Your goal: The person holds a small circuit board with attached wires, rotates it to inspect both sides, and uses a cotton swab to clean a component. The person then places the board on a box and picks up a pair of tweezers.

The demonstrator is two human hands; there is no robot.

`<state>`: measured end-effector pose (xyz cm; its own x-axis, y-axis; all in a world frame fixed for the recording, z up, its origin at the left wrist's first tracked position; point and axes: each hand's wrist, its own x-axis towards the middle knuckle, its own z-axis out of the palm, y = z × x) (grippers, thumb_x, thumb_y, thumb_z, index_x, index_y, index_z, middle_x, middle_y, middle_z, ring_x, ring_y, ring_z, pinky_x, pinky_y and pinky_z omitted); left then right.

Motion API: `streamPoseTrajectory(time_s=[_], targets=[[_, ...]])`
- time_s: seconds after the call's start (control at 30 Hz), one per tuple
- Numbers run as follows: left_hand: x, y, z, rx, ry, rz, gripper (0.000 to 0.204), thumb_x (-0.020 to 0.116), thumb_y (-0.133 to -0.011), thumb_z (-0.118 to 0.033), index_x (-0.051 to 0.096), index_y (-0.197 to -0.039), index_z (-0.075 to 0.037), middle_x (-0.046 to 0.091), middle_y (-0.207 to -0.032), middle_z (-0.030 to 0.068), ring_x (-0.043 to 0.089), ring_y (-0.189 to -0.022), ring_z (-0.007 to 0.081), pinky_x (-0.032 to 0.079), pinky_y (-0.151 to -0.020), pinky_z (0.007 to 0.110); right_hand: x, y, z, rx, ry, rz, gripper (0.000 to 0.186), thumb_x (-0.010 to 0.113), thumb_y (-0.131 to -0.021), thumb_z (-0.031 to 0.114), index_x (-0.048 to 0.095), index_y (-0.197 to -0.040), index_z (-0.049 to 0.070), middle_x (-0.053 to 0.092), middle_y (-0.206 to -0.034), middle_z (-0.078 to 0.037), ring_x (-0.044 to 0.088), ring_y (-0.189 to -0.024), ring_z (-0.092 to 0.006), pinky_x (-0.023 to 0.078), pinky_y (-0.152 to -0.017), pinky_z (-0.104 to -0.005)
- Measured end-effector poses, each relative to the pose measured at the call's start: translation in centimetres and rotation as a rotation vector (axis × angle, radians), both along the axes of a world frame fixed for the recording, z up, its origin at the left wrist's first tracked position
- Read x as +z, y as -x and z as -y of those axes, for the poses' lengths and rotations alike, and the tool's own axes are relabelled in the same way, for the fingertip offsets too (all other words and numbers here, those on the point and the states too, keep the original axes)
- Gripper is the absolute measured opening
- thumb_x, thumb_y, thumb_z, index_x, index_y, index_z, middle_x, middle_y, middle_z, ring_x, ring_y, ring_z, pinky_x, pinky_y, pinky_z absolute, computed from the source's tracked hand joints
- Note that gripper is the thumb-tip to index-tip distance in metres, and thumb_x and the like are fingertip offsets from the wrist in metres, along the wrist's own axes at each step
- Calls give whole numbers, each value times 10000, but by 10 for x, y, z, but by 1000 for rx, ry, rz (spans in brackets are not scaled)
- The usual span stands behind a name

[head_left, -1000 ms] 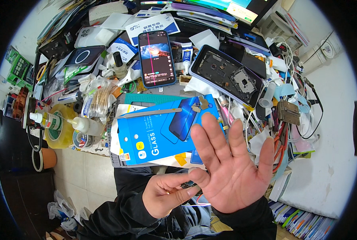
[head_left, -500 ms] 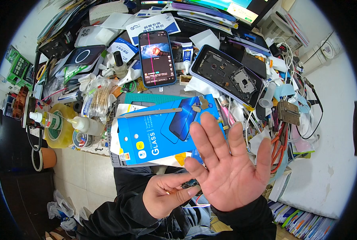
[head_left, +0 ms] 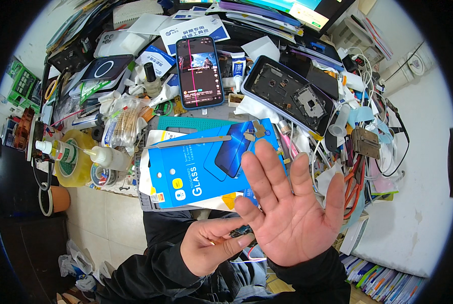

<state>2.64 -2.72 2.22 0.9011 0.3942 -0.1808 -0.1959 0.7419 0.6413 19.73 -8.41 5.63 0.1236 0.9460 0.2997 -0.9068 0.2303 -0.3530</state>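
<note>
My left hand (head_left: 211, 247) is closed, thumb against fingers, around a small dark part with bluish specks (head_left: 242, 231). Most of this part is hidden behind the fingers and my other palm. Thin wires (head_left: 256, 260), red and white, show just below it. Beside it, my right hand (head_left: 293, 218) is held palm up with the fingers spread and nothing in it. Just beyond the fingertips lies a blue screen-protector box (head_left: 186, 185). Metal tweezers (head_left: 193, 142) and small metal pieces (head_left: 255, 131) rest on that box.
A lit phone (head_left: 200, 73) with a pink vertical line stands behind the box. To its right lies an opened phone (head_left: 290, 96). White bottles (head_left: 110, 158), a yellow tape roll (head_left: 74, 162) and cotton swabs (head_left: 122, 126) crowd the left. Orange-handled pliers (head_left: 355, 190) and cables fill the right.
The picture on the standing phone's screen has changed. Both hands keep nearly the same pose and place.
</note>
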Motion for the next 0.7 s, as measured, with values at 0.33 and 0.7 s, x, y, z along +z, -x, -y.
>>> streamPoseTrajectory(time_s=[0.33,0.7], targets=[[1,1,-1,2,-64,-83,403,609,-973,69,574,-1374,43,694,-1154,84,582,-934,47,464,-780,186,1,1,-2,-11,19,-7,712,215,-1042,631,332,-1577,176,30,-1694,-141,-12,-1570,-288,136,-1234,-540],[7,-5,-2,157,235,-174,398,595,-997,21,555,-1392,8,716,-950,55,563,-727,28,418,-649,187,1,-8,-3,-7,-85,131,755,193,-1025,674,298,-1594,189,-59,-1689,-157,-54,-1566,-311,121,-1227,-567]])
